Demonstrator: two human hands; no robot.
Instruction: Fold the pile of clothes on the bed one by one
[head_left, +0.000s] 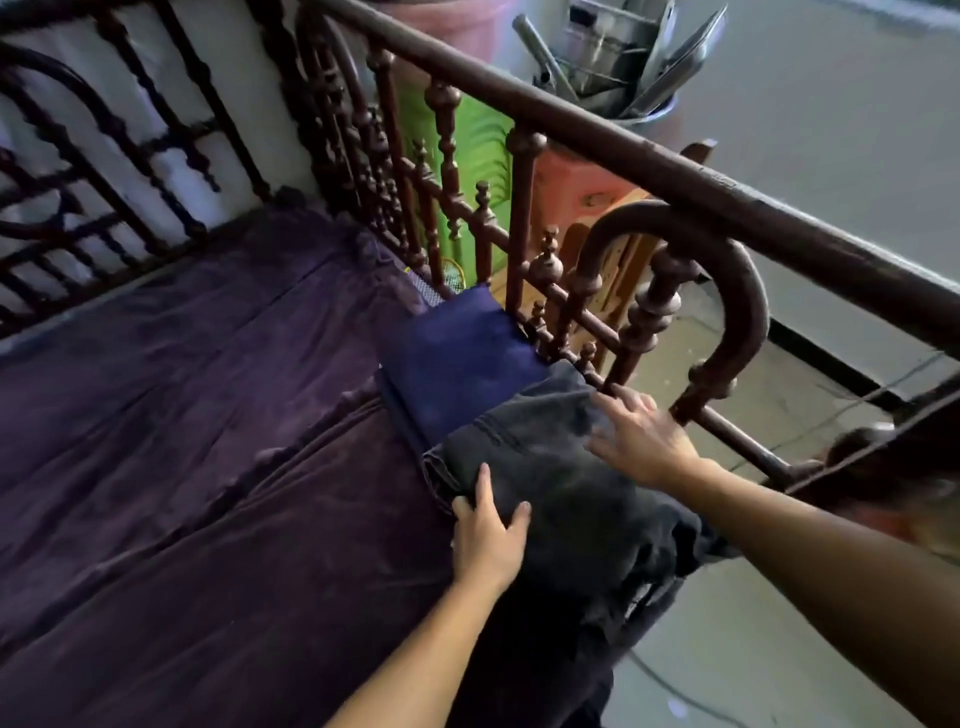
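Head view: faded black denim garment (550, 499) (jeans, probably) lies folded in a thick bundle at the right edge of the bed (182, 415), beside the wooden rail (727, 291), overlapping a folded navy cloth (462, 364). Left hand (485, 535) presses its near-left edge, fingers spread; right hand (641, 447) lies flat on top, fingers splayed.

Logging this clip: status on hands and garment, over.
Left hand, right hand flat on grey garment. Folded navy piece beyond it. Rail close by right hand.
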